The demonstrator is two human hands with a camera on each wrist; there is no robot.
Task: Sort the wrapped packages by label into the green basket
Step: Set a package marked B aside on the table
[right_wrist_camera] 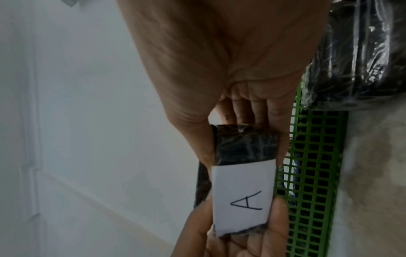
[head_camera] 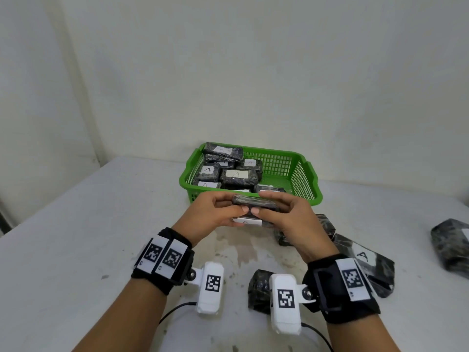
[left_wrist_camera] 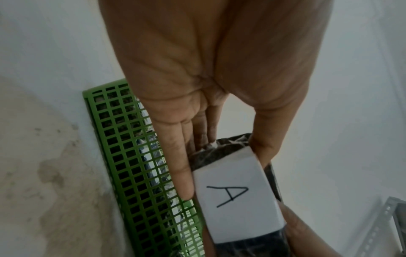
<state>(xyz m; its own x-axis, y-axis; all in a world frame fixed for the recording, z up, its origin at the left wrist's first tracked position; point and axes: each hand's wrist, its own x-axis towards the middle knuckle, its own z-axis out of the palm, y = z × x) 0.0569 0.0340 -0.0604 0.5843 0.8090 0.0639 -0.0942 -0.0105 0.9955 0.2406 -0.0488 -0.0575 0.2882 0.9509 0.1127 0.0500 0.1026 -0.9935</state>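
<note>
Both hands hold one black wrapped package [head_camera: 253, 202] in the air just in front of the green basket [head_camera: 305, 174]. My left hand [head_camera: 228, 212] pinches its left end and my right hand [head_camera: 274, 212] pinches its right end. A white label with a handwritten "A" [left_wrist_camera: 235, 200] faces down toward the wrists; the right wrist view shows the same label [right_wrist_camera: 243, 196]. Thumb on one side and fingers [left_wrist_camera: 184, 173] on the other clamp the package. Several black packages labelled "A" [head_camera: 237, 175] lie in the basket's left half.
Loose black packages lie on the white table: one labelled "A" [head_camera: 368, 265] at the right, one [head_camera: 451, 242] at the far right edge, one [head_camera: 258, 290] near the right wrist camera, and one [head_camera: 327, 224] behind the right hand. A white wall stands behind the basket.
</note>
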